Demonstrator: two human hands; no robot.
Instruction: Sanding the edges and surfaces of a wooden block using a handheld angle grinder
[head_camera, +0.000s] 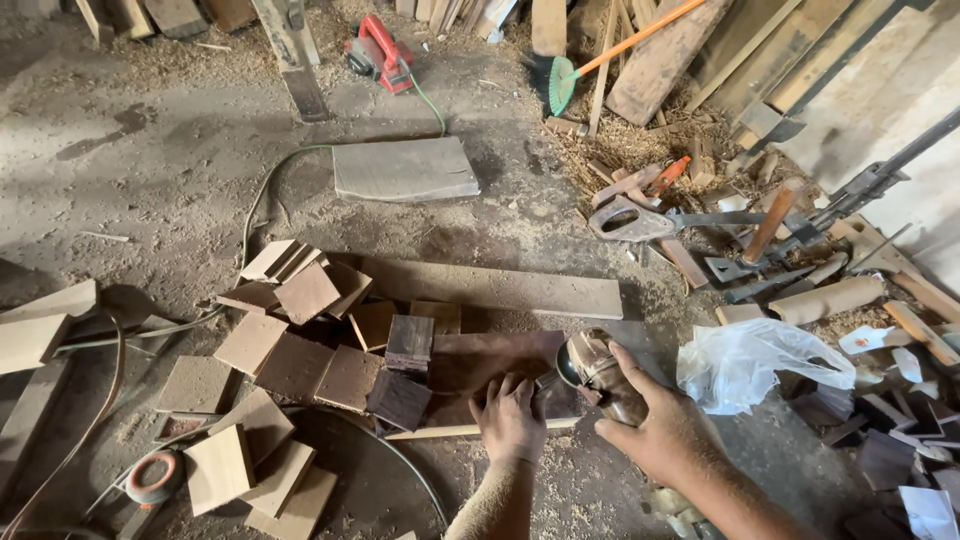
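Observation:
My left hand (510, 418) lies flat, palm down, on a dark brown wooden board (490, 360) on the dusty floor. My right hand (662, 432) grips a dark, grimy tool with a round shiny end (592, 368), tilted over the right edge of that board. A thin pale wooden strip (440, 432) lies under the board's near edge. Left of my left hand, two dark square wood blocks (408, 345) stand stacked among flat square offcuts.
Several square wood tiles (290, 360) are scattered at left, with a tape roll (152, 478). A long plank (500, 288) lies beyond. A clear plastic bag (745, 362), hand saw (630, 222), hammer and scraps sit at right. A red power tool (378, 52) and its cord lie farther off.

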